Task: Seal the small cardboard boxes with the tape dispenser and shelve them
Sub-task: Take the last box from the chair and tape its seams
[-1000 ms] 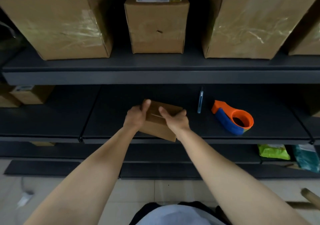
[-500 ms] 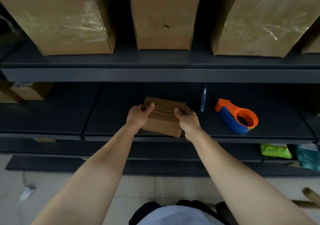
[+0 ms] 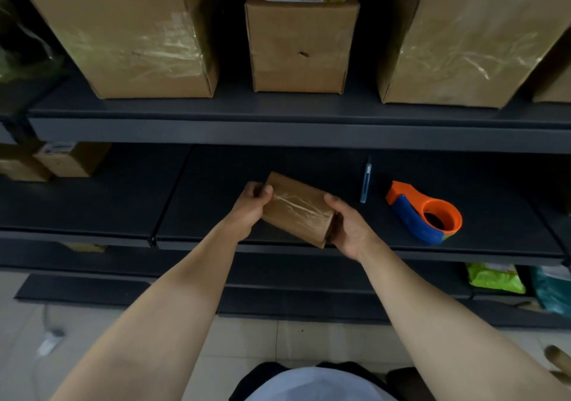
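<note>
Gripping the small box (image 3: 297, 210), left hand (image 3: 247, 213) and right hand (image 3: 350, 229) have turned it clockwise

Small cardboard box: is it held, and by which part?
Both hands hold the small cardboard box by its opposite ends: left hand at the left end, thumb on top; right hand at the right end.

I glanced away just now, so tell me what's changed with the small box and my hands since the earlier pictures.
The small cardboard box was turned so its taped face now shows broadly. The right hand slid from the top middle to the box's right end; the left hand still grips the left end. The tape dispenser and blue utility knife lie unmoved on the shelf.
</note>
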`<state>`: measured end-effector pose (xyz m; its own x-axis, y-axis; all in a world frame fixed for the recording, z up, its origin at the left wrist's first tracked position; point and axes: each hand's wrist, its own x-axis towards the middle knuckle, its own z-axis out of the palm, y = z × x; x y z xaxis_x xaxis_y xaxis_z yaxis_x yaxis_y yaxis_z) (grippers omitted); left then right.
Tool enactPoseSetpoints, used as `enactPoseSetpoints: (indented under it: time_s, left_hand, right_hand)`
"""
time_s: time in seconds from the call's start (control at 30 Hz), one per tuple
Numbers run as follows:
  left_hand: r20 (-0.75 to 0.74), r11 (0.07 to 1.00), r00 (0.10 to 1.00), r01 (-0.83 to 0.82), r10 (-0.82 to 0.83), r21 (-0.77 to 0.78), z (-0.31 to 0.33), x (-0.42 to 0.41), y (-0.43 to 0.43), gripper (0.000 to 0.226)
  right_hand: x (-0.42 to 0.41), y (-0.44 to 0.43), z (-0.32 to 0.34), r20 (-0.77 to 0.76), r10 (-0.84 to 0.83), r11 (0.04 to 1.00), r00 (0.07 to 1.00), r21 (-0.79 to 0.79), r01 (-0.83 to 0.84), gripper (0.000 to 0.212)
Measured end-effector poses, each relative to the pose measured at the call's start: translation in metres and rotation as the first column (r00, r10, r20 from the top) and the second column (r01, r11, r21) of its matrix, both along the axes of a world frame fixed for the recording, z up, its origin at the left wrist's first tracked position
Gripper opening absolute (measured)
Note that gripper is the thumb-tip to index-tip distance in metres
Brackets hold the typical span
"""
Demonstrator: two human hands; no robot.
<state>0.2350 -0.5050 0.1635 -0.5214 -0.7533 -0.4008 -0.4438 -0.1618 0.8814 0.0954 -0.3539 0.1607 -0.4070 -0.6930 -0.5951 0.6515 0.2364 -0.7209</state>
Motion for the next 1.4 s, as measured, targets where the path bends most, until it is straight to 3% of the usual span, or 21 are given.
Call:
enactPoseSetpoints:
  time_s: [0.07,0.2,0.33,0.43,0.57,0.6,0.7,0.9,1.4]
  left_hand:
    - [-0.015,0.999,1.000,0.002,-0.003,-0.044,-0.002,0.002,-0.001,0.034]
    - [0.044,0.958,0.997,-0.042,0.057,-0.284,-0.004,0.004,-0.004,0.035]
    - [0.015,0.885,0.994,-0.089,0.108,-0.456,-0.002,0.010,0.004,0.020]
    - [0.067,0.919,0.997,0.001,0.027,-0.395,-0.006,0.019,0.016,0.036]
    - [0.118,0.957,0.962,0.261,-0.247,-0.125,-0.019,0.033,0.042,0.095]
    - [0.107,0.953,0.953,0.293,-0.284,-0.077,-0.022,0.034,0.047,0.101]
    - [0.019,0.974,0.975,0.220,-0.219,-0.045,-0.030,0.033,0.062,0.098]
    - [-0.022,0.996,1.000,-0.021,0.019,-0.089,-0.034,0.025,0.075,0.076]
    - [-0.119,0.936,0.993,-0.047,0.006,-0.348,0.034,0.084,0.114,0.079]
  right_hand:
    - [-0.002,0.006,0.001,0.016,0.003,0.999,1.000,-0.039,-0.002,0.122]
    - [-0.002,0.014,-0.005,-0.094,0.095,0.990,0.991,-0.099,-0.104,0.121]
    - [0.011,0.014,-0.002,-0.346,0.229,0.973,0.910,0.062,-0.221,0.146]
    - [0.017,0.014,-0.001,-0.509,0.275,0.961,0.816,0.147,-0.232,0.131]
    - [0.023,0.014,-0.008,-0.561,0.285,0.958,0.777,0.139,-0.250,0.118]
    - [0.023,0.015,-0.010,-0.561,0.316,0.948,0.765,0.165,-0.271,0.115]
    - [0.022,0.018,-0.015,-0.571,0.402,0.913,0.716,0.195,-0.357,0.104]
    - [0.025,0.013,-0.022,-0.608,0.394,0.911,0.690,0.158,-0.381,0.079]
    - [0.076,0.057,0.040,-0.744,0.220,0.952,0.631,0.023,-0.305,0.076]
